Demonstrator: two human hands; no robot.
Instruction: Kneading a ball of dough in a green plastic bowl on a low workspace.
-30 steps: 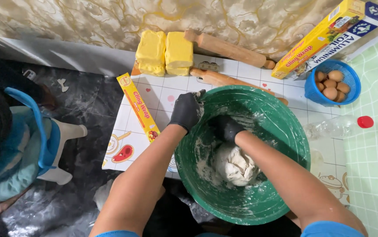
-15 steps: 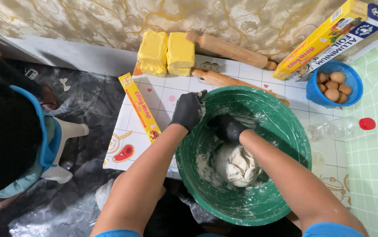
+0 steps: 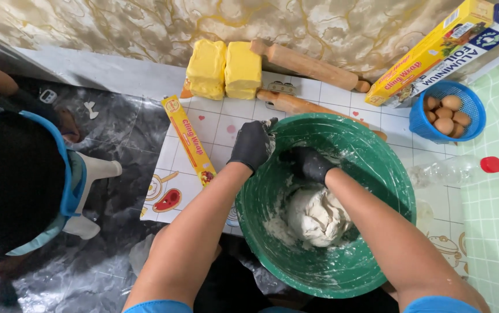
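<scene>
Green round plastic bowl (image 3: pixel 371 174), black-gloved left hand (image 3: pixel 251 145) clamped on its rim; black-gloved right hand (image 3: pixel 310 164) curled, fingers pressing pale dough lump (image 3: pixel 316 215) inside

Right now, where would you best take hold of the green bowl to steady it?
On the far rim of the green bowl, from above: its thin lip lies open, and the left hand already clamps it there while the right hand works the dough.

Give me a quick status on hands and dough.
Left hand grips green bowl rim. Right hand pressing dough inside. Nothing blocking.
</scene>
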